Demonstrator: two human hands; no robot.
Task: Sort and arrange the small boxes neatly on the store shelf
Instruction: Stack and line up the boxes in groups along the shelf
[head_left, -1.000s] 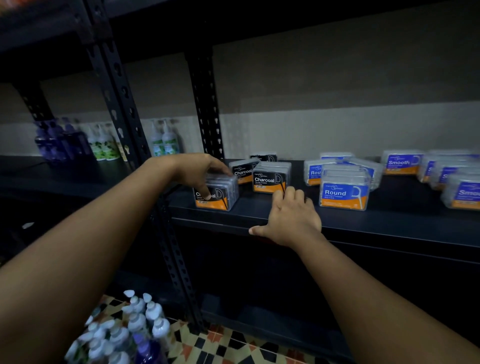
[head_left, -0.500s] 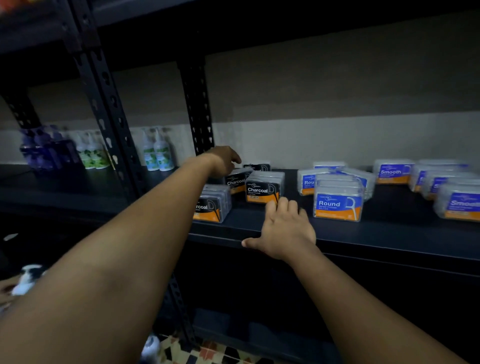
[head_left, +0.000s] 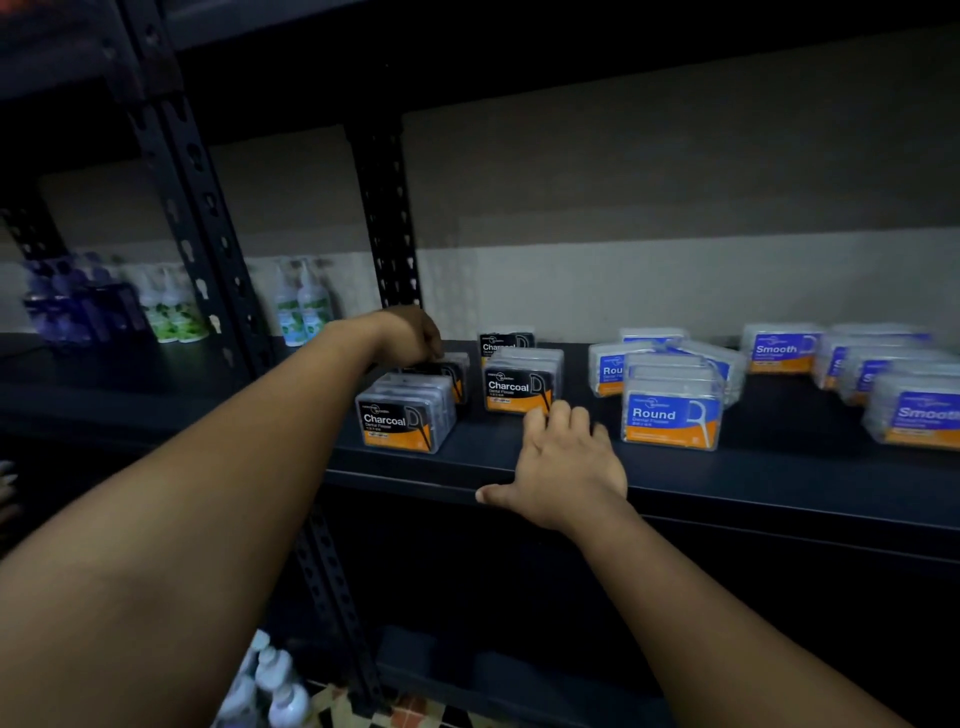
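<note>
The fingers of the left hand (head_left: 410, 335) curled down over the top of a Charcoal box (head_left: 447, 375) in the second rank on the shelf (head_left: 727, 467), apparently gripping it, though the knuckles hid the actual contact. The right hand (head_left: 563, 467) lay flat and relaxed on the shelf's front edge, its fingertips just short of another Charcoal box (head_left: 519, 387), the thumb spread along the lip; it held nothing.

Directly in front of the gripped box stood the front Charcoal box (head_left: 402, 418), label facing out. A fourth black-labelled box (head_left: 504, 342) sat behind the one near the right hand. Together these formed a rough two-by-two block at the shelf's left end, beside the upright post (head_left: 387, 234).

Further right, well apart from the black ones, the Round boxes (head_left: 670, 415) clustered loosely, the rear ones skewed at angles. Beyond them the Smooth boxes (head_left: 779, 351) were scattered unevenly toward the frame's edge.

By that layout, the sorting by kind looked largely done: each type kept to its own patch. The neatening seemed only begun, with the Charcoal group nearly squared while the Round and Smooth groups still needed straightening into rows. Bottles (head_left: 171, 312) stood on the neighbouring bay.
</note>
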